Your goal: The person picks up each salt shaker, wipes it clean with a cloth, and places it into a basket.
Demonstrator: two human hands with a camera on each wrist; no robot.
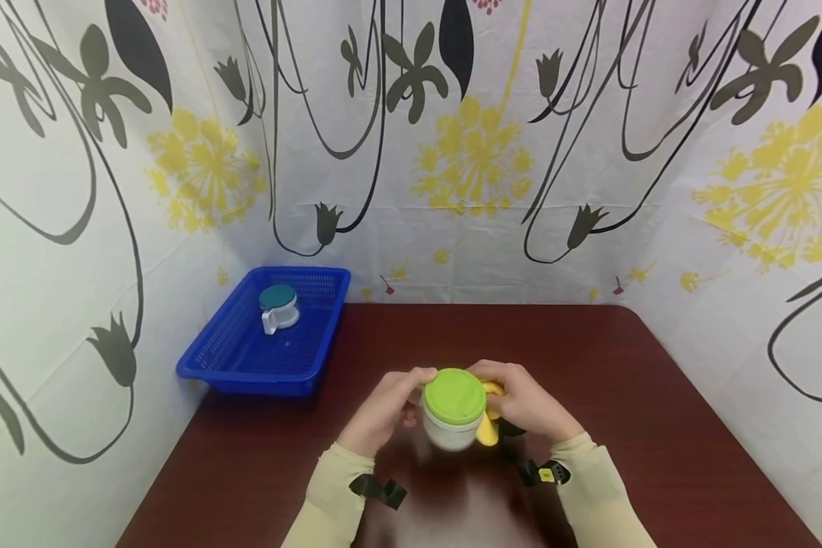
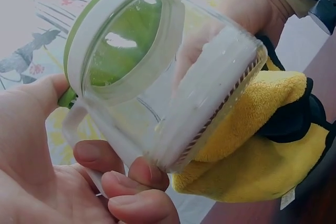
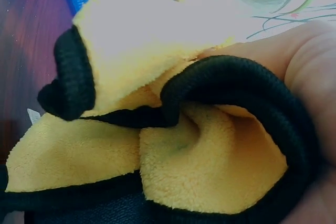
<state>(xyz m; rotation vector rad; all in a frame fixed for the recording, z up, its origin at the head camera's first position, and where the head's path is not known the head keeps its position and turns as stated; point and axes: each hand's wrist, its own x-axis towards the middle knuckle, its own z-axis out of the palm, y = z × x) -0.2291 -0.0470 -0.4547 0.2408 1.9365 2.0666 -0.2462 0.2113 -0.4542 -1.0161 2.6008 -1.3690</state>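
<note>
A clear glass seasoning jar (image 2: 194, 98) with a green lid (image 1: 455, 396) is held up over the table in front of me. My left hand (image 1: 383, 411) grips it by its pale side handle (image 2: 76, 121), thumb at the lid's edge and fingers curled low beside the glass. My right hand (image 1: 530, 399) holds a fluffy yellow cloth (image 2: 252, 166) with black edging, bunched against the jar's side and base. In the right wrist view the cloth (image 3: 194, 156) fills most of the picture and covers the right fingers. The jar is tilted in the left wrist view.
At the back left of the dark red table (image 1: 520, 342) stands a blue plastic basket (image 1: 246, 384). Inside it is a similar jar with a teal lid (image 1: 277, 297) and a white handle. A patterned curtain (image 1: 397, 175) encloses the table's back and sides.
</note>
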